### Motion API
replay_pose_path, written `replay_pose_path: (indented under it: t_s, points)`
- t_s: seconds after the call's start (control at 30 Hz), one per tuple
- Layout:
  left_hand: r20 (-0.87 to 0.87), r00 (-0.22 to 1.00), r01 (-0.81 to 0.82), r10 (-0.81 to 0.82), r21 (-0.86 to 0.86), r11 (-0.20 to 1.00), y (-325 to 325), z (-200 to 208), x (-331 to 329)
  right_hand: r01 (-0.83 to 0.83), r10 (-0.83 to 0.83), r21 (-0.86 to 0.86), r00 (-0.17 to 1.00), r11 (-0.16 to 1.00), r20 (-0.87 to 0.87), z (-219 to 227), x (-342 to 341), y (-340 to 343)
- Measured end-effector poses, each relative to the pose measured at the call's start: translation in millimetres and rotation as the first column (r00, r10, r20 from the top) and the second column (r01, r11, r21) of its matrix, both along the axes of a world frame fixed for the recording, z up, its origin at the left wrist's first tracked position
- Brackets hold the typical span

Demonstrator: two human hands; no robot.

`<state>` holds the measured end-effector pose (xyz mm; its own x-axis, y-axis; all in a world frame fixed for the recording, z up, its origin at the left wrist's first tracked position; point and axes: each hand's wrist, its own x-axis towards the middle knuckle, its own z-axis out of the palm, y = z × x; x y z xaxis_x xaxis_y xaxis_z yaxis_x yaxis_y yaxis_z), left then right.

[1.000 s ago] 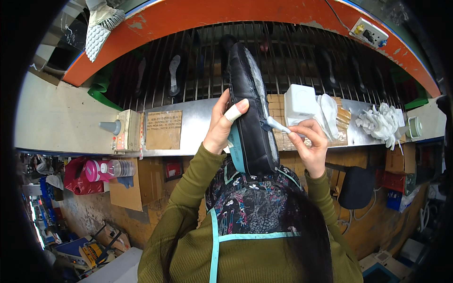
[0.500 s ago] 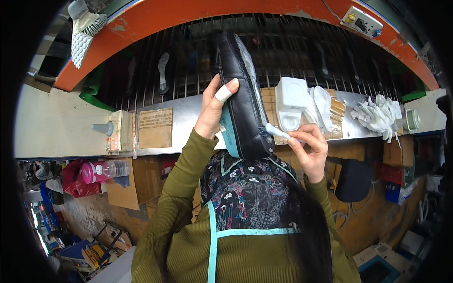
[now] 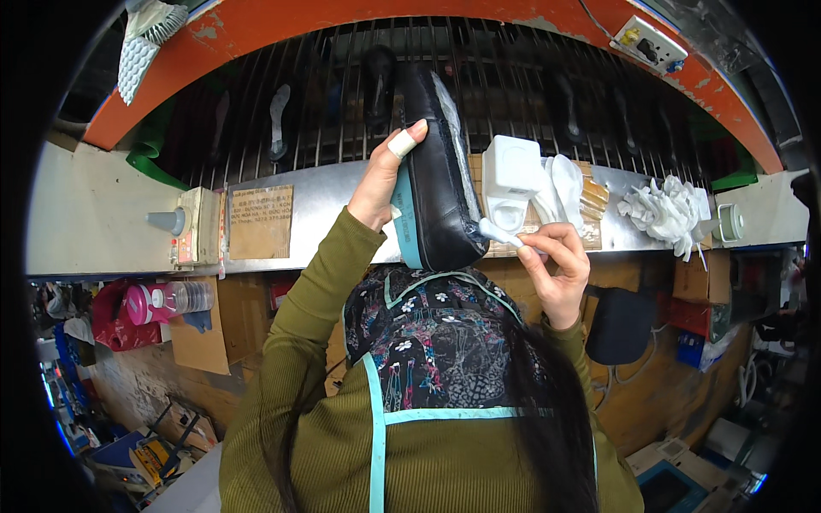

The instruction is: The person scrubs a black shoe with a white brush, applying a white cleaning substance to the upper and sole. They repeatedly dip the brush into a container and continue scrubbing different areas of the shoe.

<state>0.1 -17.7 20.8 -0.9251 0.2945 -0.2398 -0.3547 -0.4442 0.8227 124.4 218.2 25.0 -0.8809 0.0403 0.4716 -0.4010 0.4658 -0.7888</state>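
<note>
A black leather shoe upper point(image 3: 438, 188), stretched over a turquoise last point(image 3: 405, 214), is tilted on its side above the bench edge. Its bottom edge carries a whitish smear. My left hand point(image 3: 382, 179) grips the upper from the left, with a taped thumb across it and the other fingers mostly hidden behind. Between the thumb and fingers of my right hand point(image 3: 560, 274) is a slim white brush point(image 3: 500, 232). The brush's tip touches the bottom edge close to the near end of the shoe.
A white square plastic pot point(image 3: 513, 167) and white spoon-shaped pieces point(image 3: 564, 181) lie on cardboard to the right, beside crumpled white cloth point(image 3: 663, 214). Metal rods point(image 3: 333, 94) carrying dark soles run beyond the bench under an orange frame point(image 3: 282, 47). A cardboard sheet point(image 3: 261, 222) lies left.
The shoe has turned slightly in my left hand, and the brush tip has slid along the edge toward the near end. The whole view has shifted a little.
</note>
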Motion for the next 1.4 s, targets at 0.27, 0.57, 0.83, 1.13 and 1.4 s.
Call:
replay_pose_path:
  t_s: [0.27,0.57,0.83,1.13,1.4]
  points:
    - [0.183,0.98,0.041,-0.079,0.204,0.978,6.3,-12.3,6.8,-0.032,0.032,0.017,0.999,0.999,-0.02,5.4,-4.3,0.3]
    - [0.335,0.901,0.13,-0.276,0.398,0.908,10.1,-25.0,19.2,-0.16,0.166,0.093,0.984,0.983,-0.059,15.8,-21.8,-2.3]
    - [0.283,0.829,0.265,-0.483,0.561,0.784,12.1,-36.6,33.4,-0.374,0.373,-0.011,0.927,0.927,-0.046,23.4,-41.8,-11.2]
    - [0.014,0.616,0.392,-0.788,0.862,0.322,1.2,-56.9,71.1,-0.626,0.626,-0.014,0.78,0.78,0.015,36.5,-74.8,-22.3]
    - [-0.051,0.543,0.426,-0.838,0.877,0.222,5.2,-67.2,84.3,-0.831,0.821,-0.061,0.532,0.553,0.207,35.6,-116.8,-43.1]
